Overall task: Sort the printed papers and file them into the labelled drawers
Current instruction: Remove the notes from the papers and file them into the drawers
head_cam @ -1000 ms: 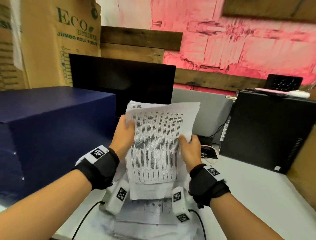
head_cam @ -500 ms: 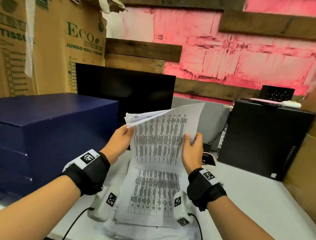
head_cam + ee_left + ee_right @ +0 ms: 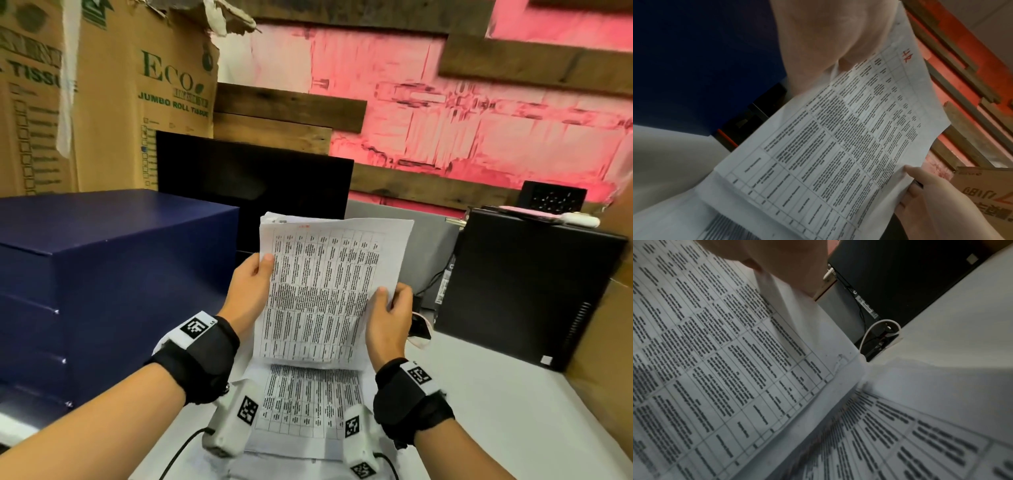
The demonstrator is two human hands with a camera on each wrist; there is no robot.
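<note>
The printed papers (image 3: 329, 294) are held up in the air by both hands, over the near edge of the white worktop (image 3: 513, 404). The top sheet is full of small black words in boxes. The words are too small and blurry to read. There is a red mark near the top of the sheet, and from the left wrist view it looks like writing, but I cannot tell what it says.

The left hand (image 3: 250, 291) holds the left side of the sheet. Its thumb lies on the front and the other fingers are hidden behind the paper. The right hand (image 3: 388, 320) holds the right side lower down, thumb on the front, fingers curled round the edge. At least one more sheet peeks out behind the top one, near its top left corner.

More papers lie flat in a pile (image 3: 308, 404) on the worktop right under the hands. The near part of the pile is cut off by the bottom of the picture, and the wrist cameras cover some of it.

A big dark blue box (image 3: 113, 274) stands on the left side of the worktop. It has lines across its front, but no labels can be made out. Behind the papers is a black screen (image 3: 253, 192), partly hidden by them. A black computer case (image 3: 527, 287) stands at the far right. Brown cardboard boxes (image 3: 137, 96) rise behind the blue box, and their tops are cut off.
</note>
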